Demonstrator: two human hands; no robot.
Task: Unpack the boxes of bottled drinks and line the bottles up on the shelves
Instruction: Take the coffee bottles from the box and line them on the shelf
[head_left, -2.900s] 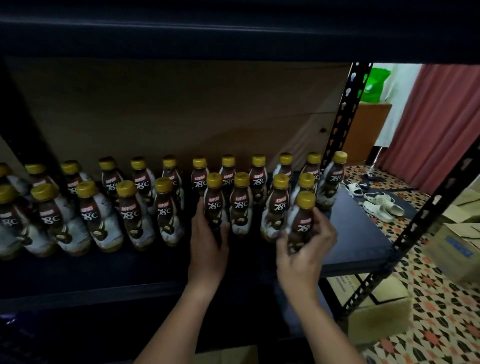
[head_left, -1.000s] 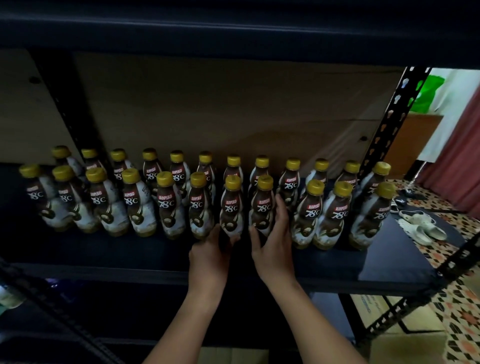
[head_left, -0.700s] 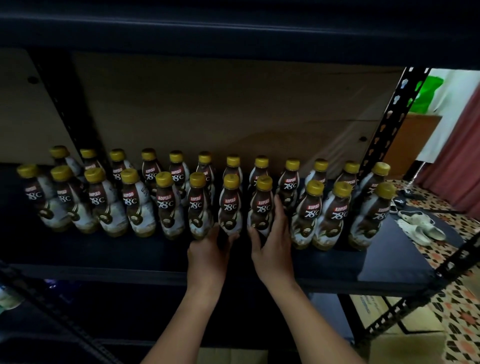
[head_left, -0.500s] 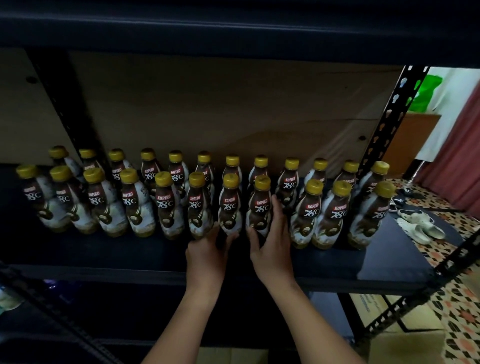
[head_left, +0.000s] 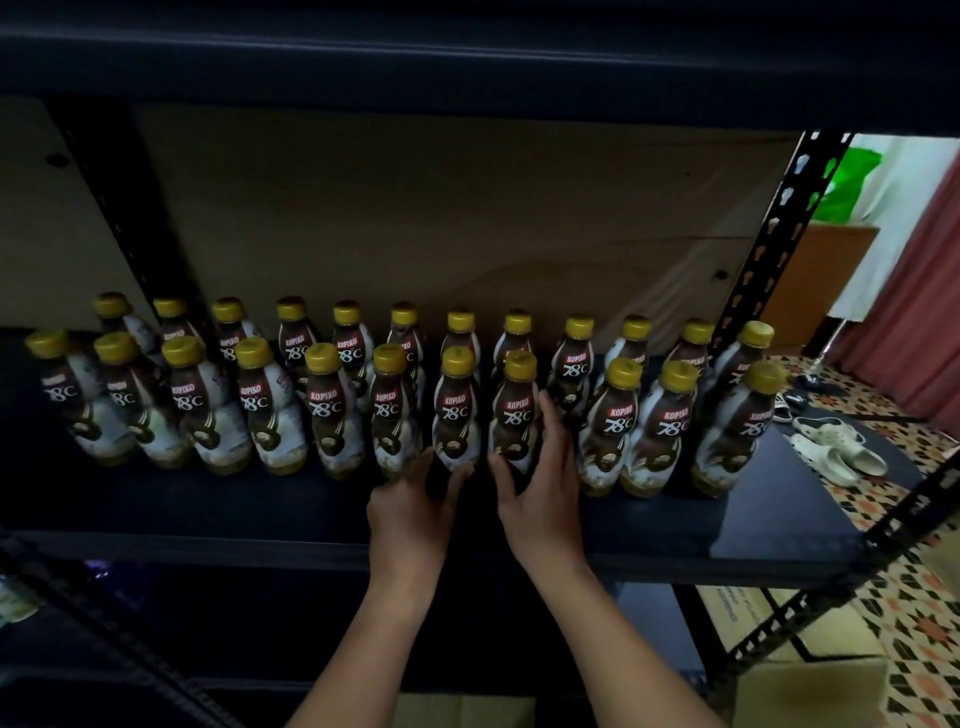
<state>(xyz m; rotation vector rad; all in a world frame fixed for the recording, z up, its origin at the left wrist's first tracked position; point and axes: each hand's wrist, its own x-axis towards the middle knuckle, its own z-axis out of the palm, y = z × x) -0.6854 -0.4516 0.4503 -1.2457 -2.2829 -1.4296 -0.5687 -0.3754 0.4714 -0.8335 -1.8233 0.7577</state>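
Two rows of brown coffee bottles with yellow caps stand on a dark shelf (head_left: 208, 509). My left hand (head_left: 413, 506) grips the base of a front-row bottle (head_left: 454, 410), thumb and fingers on either side. My right hand (head_left: 543, 483) holds the neighbouring front-row bottle (head_left: 511, 410), fingers wrapped up its right side and thumb at its base. Both bottles stand upright on the shelf. To their right stand three more front-row bottles (head_left: 660, 426); to the left, several others (head_left: 260, 405).
A perforated black upright (head_left: 774, 244) frames the shelf's right end, with bare shelf surface (head_left: 779, 499) beside the last bottle. Cardboard boxes (head_left: 810, 691) sit on the patterned floor below right. Sandals (head_left: 836, 449) lie beyond. A shelf board (head_left: 467, 52) hangs close overhead.
Since 2.9 s ago my right hand set its bottle into the front row and both hands shifted to two middle front-row bottles. Over the last second they have barely moved.
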